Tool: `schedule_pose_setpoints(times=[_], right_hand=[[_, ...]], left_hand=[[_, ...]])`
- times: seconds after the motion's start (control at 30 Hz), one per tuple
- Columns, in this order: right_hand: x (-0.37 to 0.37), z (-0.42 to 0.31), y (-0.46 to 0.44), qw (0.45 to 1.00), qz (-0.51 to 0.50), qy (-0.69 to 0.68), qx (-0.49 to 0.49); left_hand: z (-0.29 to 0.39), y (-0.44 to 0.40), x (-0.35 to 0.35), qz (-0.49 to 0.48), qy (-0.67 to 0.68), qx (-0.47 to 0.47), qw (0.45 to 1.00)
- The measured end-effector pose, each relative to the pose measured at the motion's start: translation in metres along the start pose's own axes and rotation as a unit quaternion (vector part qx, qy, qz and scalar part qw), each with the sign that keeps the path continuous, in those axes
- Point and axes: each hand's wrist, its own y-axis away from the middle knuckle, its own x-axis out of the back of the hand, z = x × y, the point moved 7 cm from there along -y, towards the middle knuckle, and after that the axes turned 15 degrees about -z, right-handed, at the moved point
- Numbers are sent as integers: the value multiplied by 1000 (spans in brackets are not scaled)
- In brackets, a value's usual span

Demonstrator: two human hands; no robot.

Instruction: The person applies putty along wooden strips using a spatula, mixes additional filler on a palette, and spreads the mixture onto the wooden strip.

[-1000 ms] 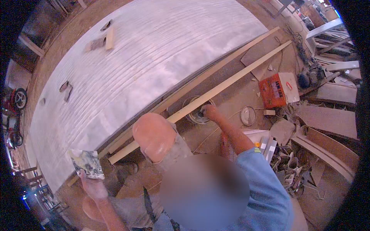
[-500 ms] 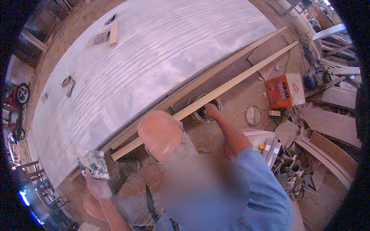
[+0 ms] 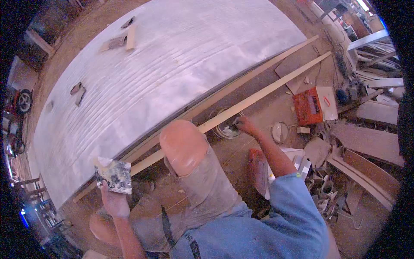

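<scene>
My left hand (image 3: 115, 203) grips a square putty board (image 3: 113, 176) by its lower edge; white and dark filler is smeared across it. Its position is beside the near edge of a large pale grooved panel (image 3: 181, 64). My right hand (image 3: 246, 125) is closed at the right rim of a round bucket (image 3: 224, 136) on the floor. Something small and dark with whitish stuff shows at its fingertips, too small to name. A long wooden strip (image 3: 258, 96) passes over the bucket and hides part of its opening.
A round lid (image 3: 280, 132) and an orange-and-white box (image 3: 308, 106) lie right of the bucket. Scrap boards (image 3: 366, 138) are piled at far right. Cutouts (image 3: 78, 94) pierce the panel. An orange knee pad (image 3: 183, 146) covers my bent knee.
My right hand has come up from inside the bucket to its right rim, and whitish stuff now shows there. The left hand and putty board have shifted slightly right and up.
</scene>
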Motion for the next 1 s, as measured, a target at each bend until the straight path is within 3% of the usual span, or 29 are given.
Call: schedule_pose_setpoints(times=[0.1, 0.17, 0.23, 0.27, 0.33, 0.47, 0.53, 0.57, 0.63, 0.7, 0.87, 1.0], right_hand=[[13, -25, 36, 990, -35, -131, -46], [44, -84, 71, 982, 35, -181, -28], [76, -135, 101, 991, -4, -49, -120], [89, -162, 113, 993, -3, -41, -114], [120, -215, 137, 989, 98, -95, -57], [171, -354, 165, 991, 91, -98, -6], [184, -434, 177, 984, 116, -84, 104], [184, -459, 178, 984, 116, -75, 114], [172, -519, 180, 970, 79, -27, 227], [150, -557, 173, 955, 67, -26, 289], [101, -618, 144, 894, 39, -79, 439], [58, -641, 117, 895, 57, 50, 441]], left_hand=[[9, 4, 19, -7, 11, 19, 1000], [13, 5, 25, -18, 48, 16, 999], [13, 11, 22, -4, 32, 26, 999], [16, 9, 13, -62, 36, 37, 997], [21, 2, -4, -85, 49, 42, 994], [35, -11, -31, -116, 70, 77, 988], [49, -11, -48, -129, 91, 88, 984], [57, -10, -64, -175, 115, 104, 972], [70, -8, -73, -226, 144, 107, 957], [70, -6, -77, -313, 119, 117, 935], [92, 6, -51, -325, 171, 110, 924], [107, 11, -21, -302, 204, 74, 928]])
